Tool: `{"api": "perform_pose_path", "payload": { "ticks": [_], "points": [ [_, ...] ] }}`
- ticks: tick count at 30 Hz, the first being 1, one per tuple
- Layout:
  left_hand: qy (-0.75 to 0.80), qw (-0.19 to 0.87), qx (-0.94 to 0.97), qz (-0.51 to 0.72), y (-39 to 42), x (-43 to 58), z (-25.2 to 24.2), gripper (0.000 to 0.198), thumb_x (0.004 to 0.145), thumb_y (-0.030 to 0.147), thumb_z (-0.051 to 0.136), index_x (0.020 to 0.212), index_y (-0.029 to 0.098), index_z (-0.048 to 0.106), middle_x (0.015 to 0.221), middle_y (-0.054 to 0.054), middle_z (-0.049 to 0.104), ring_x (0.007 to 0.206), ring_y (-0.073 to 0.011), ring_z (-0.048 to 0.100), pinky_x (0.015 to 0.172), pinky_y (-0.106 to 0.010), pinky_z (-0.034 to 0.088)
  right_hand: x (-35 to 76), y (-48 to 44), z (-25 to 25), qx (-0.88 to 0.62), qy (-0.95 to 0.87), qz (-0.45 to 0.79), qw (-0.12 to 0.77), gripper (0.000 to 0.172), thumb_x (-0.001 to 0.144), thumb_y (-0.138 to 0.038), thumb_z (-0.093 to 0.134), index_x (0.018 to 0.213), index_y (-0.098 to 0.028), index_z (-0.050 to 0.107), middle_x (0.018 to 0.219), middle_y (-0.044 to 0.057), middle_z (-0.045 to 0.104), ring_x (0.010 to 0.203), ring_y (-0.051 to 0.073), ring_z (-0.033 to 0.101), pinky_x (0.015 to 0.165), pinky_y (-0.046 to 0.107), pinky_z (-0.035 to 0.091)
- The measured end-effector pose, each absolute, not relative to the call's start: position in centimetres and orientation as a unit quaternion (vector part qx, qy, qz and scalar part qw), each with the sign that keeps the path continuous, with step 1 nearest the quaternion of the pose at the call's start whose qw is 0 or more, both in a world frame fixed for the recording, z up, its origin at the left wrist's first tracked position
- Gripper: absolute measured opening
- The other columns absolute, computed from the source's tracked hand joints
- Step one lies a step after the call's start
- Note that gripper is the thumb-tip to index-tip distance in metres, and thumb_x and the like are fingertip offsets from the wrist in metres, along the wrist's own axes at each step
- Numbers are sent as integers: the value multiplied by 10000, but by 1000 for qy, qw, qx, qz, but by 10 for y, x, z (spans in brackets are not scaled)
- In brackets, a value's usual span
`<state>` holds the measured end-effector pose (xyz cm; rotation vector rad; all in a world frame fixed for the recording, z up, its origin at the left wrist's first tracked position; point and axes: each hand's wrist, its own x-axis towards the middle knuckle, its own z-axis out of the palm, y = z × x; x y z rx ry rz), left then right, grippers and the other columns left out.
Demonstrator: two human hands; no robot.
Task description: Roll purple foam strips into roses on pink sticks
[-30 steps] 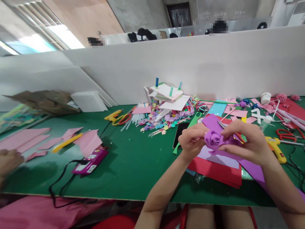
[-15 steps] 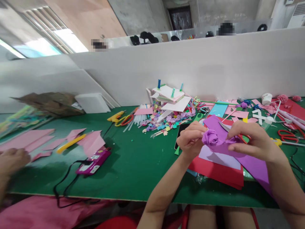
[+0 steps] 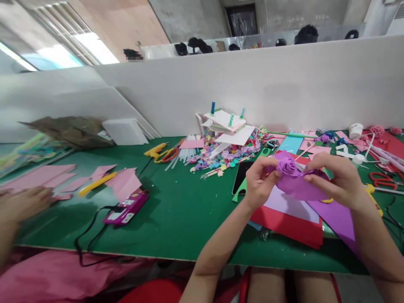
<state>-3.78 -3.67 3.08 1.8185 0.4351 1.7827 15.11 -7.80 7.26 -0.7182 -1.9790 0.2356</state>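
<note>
Rose (image 3: 288,165) is clock centre, held up above the surface (image 3: 195,219), between the hands. Left hand (image 3: 261,179) at 8 to 9 o'clock, nearer one, fingers and thumb pinching rose edge. Right hand (image 3: 339,176) at 3 o'clock, thumb and finger pinching top edge of the loose purple strip (image 3: 304,189), just beside rose. Strip joins on to rose, long axis roughly 10 to 4 o'clock, lower edge hanging toward 5. Finger contact at back of rose is hidden, so exact left grip can't be told

Under the hands, at 6 o'clock: lilac sheet (image 3: 292,207) lying on red sheets (image 3: 292,230). Purple sheet (image 3: 339,225) at 4 to 5, partly behind right forearm. Phone (image 3: 240,173) near left hand at 8 to 9, green piece (image 3: 240,191) overlapping it. Bead pile (image 3: 232,159) farther out at 9 to 10. Scissors (image 3: 382,181) at 3, glue gun (image 3: 373,195) at 3 to 4, both past right hand. Purple box (image 3: 126,210) and another person's hand (image 3: 31,202) at 8 to 9, well apart. Nothing seems to block the gap between rose and right fingertips
</note>
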Motion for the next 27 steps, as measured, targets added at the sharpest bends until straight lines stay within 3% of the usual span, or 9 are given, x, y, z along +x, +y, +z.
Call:
{"api": "perform_pose_path", "payload": {
  "ticks": [5,14,27],
  "points": [
    [168,318,692,626,-40,-37,31,210,899,392,581,854,191,624,710,9,571,622,-90,517,572,-190,435,150,-72,69,-302,-806,74,504,35,874,-245,631,858,-214,634,697,-7,666,631,120,585,612,259,440],
    [201,378,699,573,-42,-38,22,262,908,441,543,897,195,632,786,-18,587,671,-116,522,598,-217,430,152,-69,70,-252,-819,76,509,29,882,-227,628,909,-224,619,781,-11,696,708,110,610,649,248,447],
    [180,293,704,621,-45,-31,35,227,900,417,565,893,195,614,787,-16,601,706,-118,574,650,-220,484,147,-69,66,-261,-803,93,527,28,867,-203,627,863,-224,609,728,-22,668,650,107,583,617,260,433]
  ]
}}
